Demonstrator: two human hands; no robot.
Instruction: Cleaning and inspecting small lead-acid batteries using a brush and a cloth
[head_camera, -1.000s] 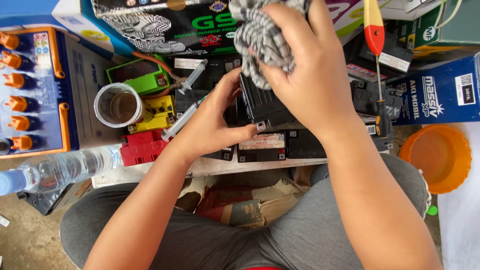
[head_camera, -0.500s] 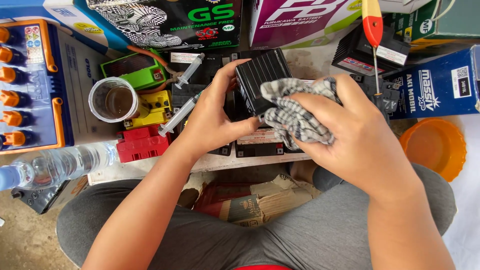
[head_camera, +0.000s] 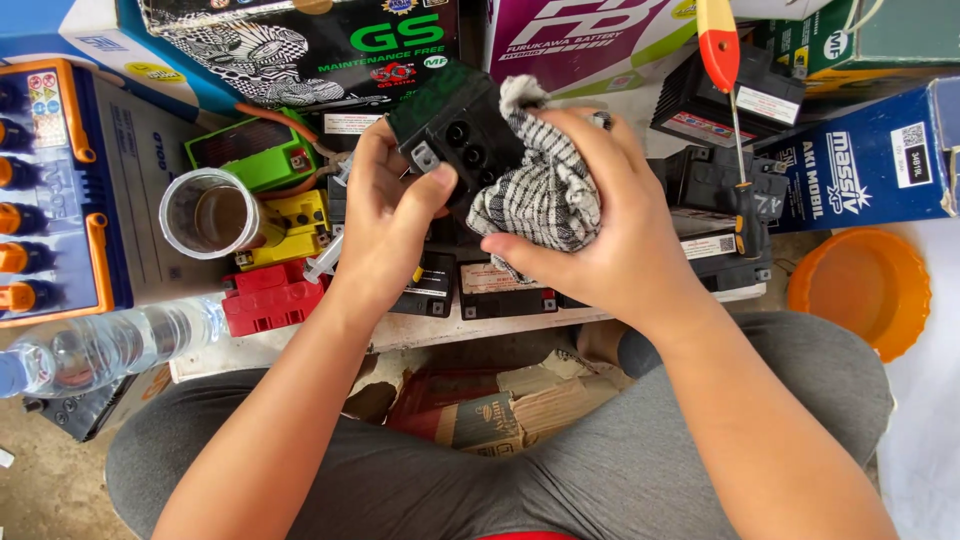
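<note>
A clear plastic cup stands at the far left, beside a yellow block. The left hand curls around a small black battery, thumb on its near corner, fingers behind it, holding it tilted above other batteries. The right hand is closed on a black-and-white checked rag, pressing it against the battery's right side; how much of that side it covers is probably hidden. Both forearms angle inward from the lap. An orange bowl sits far right.
</note>
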